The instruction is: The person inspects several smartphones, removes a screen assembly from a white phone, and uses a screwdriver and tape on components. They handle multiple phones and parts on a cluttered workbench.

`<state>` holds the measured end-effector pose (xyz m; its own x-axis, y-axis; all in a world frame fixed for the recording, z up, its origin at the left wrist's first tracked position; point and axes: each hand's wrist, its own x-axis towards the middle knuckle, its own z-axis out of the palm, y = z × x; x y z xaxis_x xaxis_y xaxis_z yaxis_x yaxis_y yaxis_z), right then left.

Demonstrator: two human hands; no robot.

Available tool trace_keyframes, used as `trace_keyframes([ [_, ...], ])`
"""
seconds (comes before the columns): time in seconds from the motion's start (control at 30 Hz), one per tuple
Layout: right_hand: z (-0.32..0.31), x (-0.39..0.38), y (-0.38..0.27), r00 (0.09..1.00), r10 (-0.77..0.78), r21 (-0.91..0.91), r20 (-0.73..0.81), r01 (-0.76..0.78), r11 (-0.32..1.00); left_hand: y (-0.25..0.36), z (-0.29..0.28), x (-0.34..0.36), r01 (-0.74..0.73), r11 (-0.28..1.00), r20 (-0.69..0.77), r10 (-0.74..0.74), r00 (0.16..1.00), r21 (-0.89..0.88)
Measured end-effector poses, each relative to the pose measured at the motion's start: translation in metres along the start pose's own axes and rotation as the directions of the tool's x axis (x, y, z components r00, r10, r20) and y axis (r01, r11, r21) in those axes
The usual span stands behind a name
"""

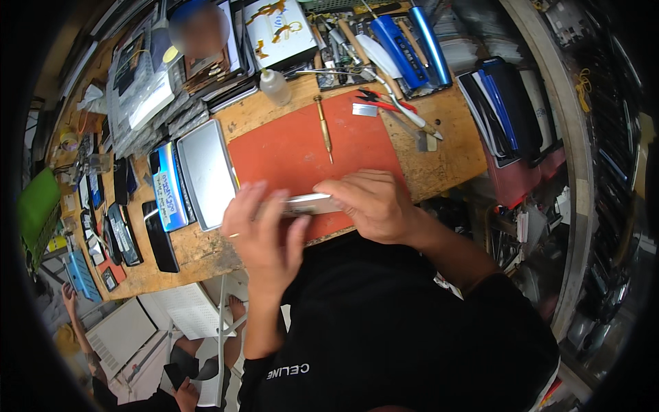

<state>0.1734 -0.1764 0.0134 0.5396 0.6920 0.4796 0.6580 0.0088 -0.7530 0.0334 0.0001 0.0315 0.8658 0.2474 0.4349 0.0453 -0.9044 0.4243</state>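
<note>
A thin silver-edged device (pixel 310 204), seen nearly edge-on, is held above the red-orange mat (pixel 274 154). My right hand (pixel 374 206) pinches its right end, the thumb lying along the top edge and the other fingers curled. At the device's left end is my left hand (pixel 264 230), blurred, its fingers and thumb spread apart. Whether the left fingers touch the device is hard to see. Beyond both hands, a brass-coloured precision screwdriver (pixel 322 127) lies on the mat with its tip toward me. A shallow metal tray (pixel 206 172) sits just left of the mat.
A translucent dropper bottle (pixel 274 87) stands behind the mat. Red-handled pliers (pixel 388 103) and a blue electric tool (pixel 399 51) lie at the back right. Several phones, among them a black one (pixel 160 237), line the left. Another person's hand (pixel 185 396) shows at lower left.
</note>
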Motion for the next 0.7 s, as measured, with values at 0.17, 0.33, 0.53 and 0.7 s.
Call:
trace_keyframes([
  [0.17,-0.020,-0.009,0.012,0.998,0.031,-0.209,-0.056,-0.042,0.977,0.011,0.019,0.010,-0.140,0.983,0.243,0.109,0.964,0.117],
  [0.33,-0.080,-0.009,0.036,0.940,0.135,-0.496,-0.314,-0.284,0.821,0.002,0.024,0.014,-0.160,0.984,0.251,0.136,0.959,0.082],
  [0.53,-0.079,-0.019,0.038,0.949,0.259,-0.644,-0.182,-0.314,0.698,-0.001,0.021,0.028,-0.119,0.992,0.318,0.123,0.940,-0.032],
  [0.7,-0.052,-0.008,0.043,0.943,0.298,-0.778,-0.152,-0.300,0.553,-0.002,0.019,0.033,-0.092,0.994,0.346,0.108,0.932,-0.062],
])
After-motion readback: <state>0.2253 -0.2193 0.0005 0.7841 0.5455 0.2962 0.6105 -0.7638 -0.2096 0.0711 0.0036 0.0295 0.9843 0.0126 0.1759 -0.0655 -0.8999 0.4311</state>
